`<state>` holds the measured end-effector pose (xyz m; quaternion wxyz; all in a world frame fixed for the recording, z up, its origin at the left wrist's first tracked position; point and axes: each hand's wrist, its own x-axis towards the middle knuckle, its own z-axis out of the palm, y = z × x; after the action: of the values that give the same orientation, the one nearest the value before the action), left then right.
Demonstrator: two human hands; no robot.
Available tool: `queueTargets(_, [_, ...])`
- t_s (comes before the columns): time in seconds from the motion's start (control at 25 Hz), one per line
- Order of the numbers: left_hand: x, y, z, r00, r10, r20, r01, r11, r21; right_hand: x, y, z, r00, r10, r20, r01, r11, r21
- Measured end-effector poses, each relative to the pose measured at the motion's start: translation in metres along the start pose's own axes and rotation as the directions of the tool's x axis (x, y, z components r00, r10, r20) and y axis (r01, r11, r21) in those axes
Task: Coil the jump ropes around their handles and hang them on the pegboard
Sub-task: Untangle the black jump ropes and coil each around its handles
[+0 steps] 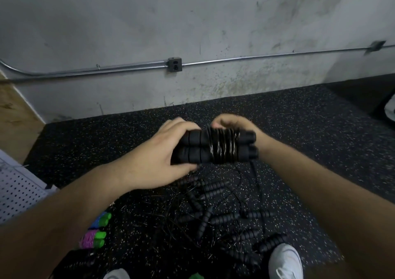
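Handles (192, 149), 2 side by side, wrapped in cord (222, 148): left hand (158, 156) grips them, right hand (233, 122) pinches the cord.

Dim, flat indoor light; wide-angle bending curves the wall conduit (256, 58); glints on the coiled cord (222, 146); edges soft.

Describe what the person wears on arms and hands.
No sleeves show: the left arm and right arm are bare to the frame's edge. The left hand and right hand wear no gloves; no watch, band or ring is visible.
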<state>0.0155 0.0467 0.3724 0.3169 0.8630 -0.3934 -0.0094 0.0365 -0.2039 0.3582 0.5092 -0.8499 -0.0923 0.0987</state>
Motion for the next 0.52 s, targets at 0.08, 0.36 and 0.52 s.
queueTargets(0.08, [0.004,-0.007,-0.002,0.982,-0.053,-0.183,0.062,0.997,0.044,-0.007,0.003,0.031,0.992,0.108,0.065,-0.102,0.99,-0.094])
queueTargets(0.36, [0.013,-0.054,-0.006,0.946,-0.163,-0.279,0.233,0.943,0.238,-0.015,-0.023,0.089,0.979,0.133,0.156,-0.11,0.983,-0.149])
queueTargets(0.52, [0.015,-0.077,-0.012,0.933,-0.224,-0.281,0.314,0.89,0.332,-0.033,-0.051,0.09,0.938,0.237,0.253,-0.167,0.949,-0.268])
